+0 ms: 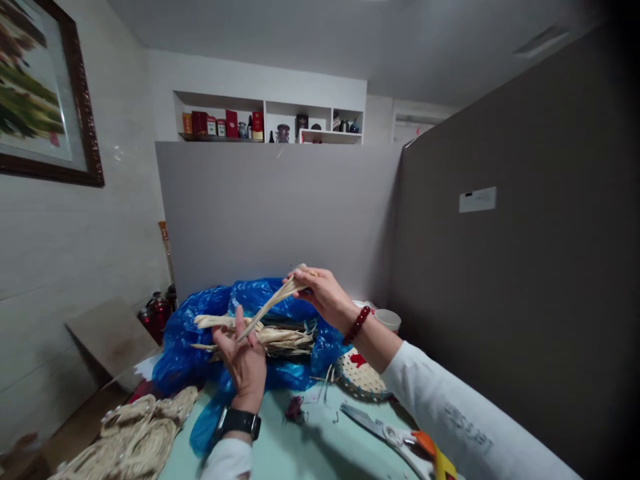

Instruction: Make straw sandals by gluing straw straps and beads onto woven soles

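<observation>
A pale strip of dried husk (274, 300) is stretched at a slant between my two hands. My right hand (320, 293) pinches its upper end, with a dark red bead bracelet (357, 325) on the wrist. The strip's lower end runs into my left hand (245, 367), whose fingers are partly bent around it; one finger points up. Behind my left hand, a bundle of dried husks (287, 341) lies on an open blue plastic bag (187, 340). A black watch (239, 423) is on my left wrist.
Scissors (380, 430) lie at the right on the pale green table (270, 453). Beyond them are a round woven piece (363, 381) and a white cup (388, 320). Coiled braided pieces (145, 433) are at lower left. Grey panels (280, 213) stand behind and at the right.
</observation>
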A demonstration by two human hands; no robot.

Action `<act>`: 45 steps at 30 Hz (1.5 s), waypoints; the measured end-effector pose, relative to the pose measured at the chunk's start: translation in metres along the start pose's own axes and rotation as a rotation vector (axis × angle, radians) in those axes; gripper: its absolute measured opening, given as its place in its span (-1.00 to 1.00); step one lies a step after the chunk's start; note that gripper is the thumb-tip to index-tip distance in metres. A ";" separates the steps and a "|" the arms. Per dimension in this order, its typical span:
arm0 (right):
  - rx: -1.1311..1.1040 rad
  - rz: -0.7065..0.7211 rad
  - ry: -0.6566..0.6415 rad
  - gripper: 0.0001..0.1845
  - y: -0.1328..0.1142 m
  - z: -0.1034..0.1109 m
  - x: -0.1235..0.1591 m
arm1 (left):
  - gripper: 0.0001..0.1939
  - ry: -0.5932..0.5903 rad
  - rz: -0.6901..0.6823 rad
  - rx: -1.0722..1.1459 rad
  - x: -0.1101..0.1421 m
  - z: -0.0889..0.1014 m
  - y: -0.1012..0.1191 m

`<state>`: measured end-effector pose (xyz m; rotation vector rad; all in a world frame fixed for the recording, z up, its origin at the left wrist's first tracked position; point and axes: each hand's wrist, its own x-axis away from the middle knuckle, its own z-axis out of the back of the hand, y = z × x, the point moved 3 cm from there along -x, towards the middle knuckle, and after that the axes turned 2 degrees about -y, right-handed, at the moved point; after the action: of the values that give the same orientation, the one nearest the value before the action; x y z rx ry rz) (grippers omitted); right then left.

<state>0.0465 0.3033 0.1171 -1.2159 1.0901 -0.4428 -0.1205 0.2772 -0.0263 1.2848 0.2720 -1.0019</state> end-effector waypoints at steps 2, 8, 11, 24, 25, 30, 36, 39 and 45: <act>-0.074 -0.055 0.035 -0.79 0.016 0.015 0.012 | -0.59 -0.081 -0.049 -0.088 0.003 -0.007 0.000; -0.220 -0.140 0.051 -0.88 0.020 0.027 0.069 | -0.63 -0.316 -0.078 -0.306 0.001 -0.013 -0.020; -0.254 -0.162 0.042 -0.92 0.012 0.020 0.101 | -0.63 -0.405 -0.081 -0.357 -0.003 -0.001 -0.016; -0.194 -0.310 0.026 -0.65 -0.014 0.008 0.213 | -0.64 -0.768 0.138 -0.077 -0.005 0.077 0.038; -0.179 -0.320 0.028 -0.64 -0.013 0.006 0.219 | -0.67 -0.840 0.171 0.004 0.006 0.081 0.045; -0.098 -0.330 0.071 -0.64 0.002 0.004 0.244 | -0.68 -1.231 0.285 0.442 0.092 0.108 0.086; -0.079 -0.290 0.114 -0.56 0.017 0.005 0.260 | -0.82 -1.247 0.400 0.671 0.156 0.127 0.100; -0.123 -0.266 0.109 -0.53 0.015 0.002 0.262 | -0.72 -1.157 0.444 0.709 0.161 0.132 0.103; -0.016 -0.255 0.122 -0.71 0.006 -0.004 0.268 | -0.67 -1.038 0.496 0.711 0.162 0.144 0.120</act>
<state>0.1641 0.0951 -0.0032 -1.3633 1.0463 -0.7123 0.0121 0.0686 -0.0096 1.1667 -1.2309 -1.2253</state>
